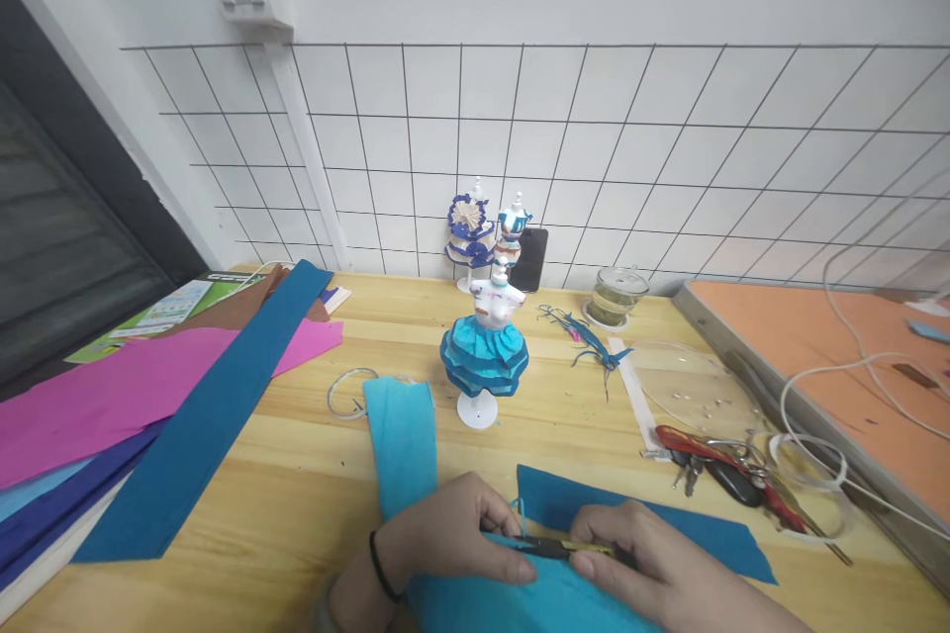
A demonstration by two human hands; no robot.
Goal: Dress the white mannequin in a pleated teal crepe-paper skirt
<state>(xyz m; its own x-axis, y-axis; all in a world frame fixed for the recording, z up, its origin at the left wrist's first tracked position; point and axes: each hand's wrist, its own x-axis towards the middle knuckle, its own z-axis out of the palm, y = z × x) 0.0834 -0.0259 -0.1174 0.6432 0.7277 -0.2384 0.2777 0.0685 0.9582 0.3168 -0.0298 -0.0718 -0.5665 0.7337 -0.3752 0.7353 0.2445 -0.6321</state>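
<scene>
A strip of turquoise crepe paper [401, 435] runs from mid-table down under my hands to the bottom edge. My left hand [460, 524] pinches the paper's edge between thumb and fingers. In my right hand [638, 554] is a pair of scissors [553, 548] with dark blades and a yellowish part, its handles mostly hidden by my fingers. The blades lie at the paper's edge, where a thin sliver curls up. Behind my right hand lies a dark teal paper strip [564, 499]. A small white dress form [486, 346] in a layered turquoise and teal skirt stands upright beyond my hands.
Two more dressed forms [469, 237] and a phone [528, 260] stand near the wall. Coloured paper sheets [148, 376] lie left. To the right are paper scraps [586, 336], a glass cup [619, 295], keys [731, 475], a white cable [838, 376] and an orange board [823, 326].
</scene>
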